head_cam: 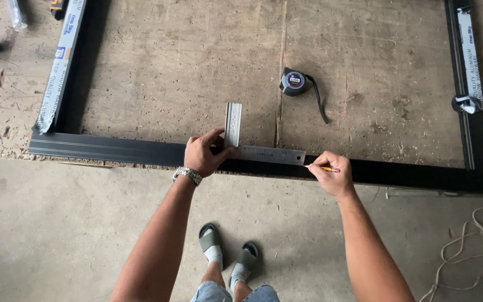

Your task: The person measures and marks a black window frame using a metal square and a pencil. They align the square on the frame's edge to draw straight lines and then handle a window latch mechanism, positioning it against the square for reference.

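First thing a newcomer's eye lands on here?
Centre frame: the left hand pins a metal try square on the near rail of a black frame, while the right hand sets a pencil at the blade's end. A tape measure lies on the plywood board beyond.

The scene is lit evenly by soft, diffuse daylight; no glare is seen. Only faint shadows are cast beneath the arms onto the floor [85, 223]. Focus is sharp throughout, and slight wide-angle bending is noticed at the edges.
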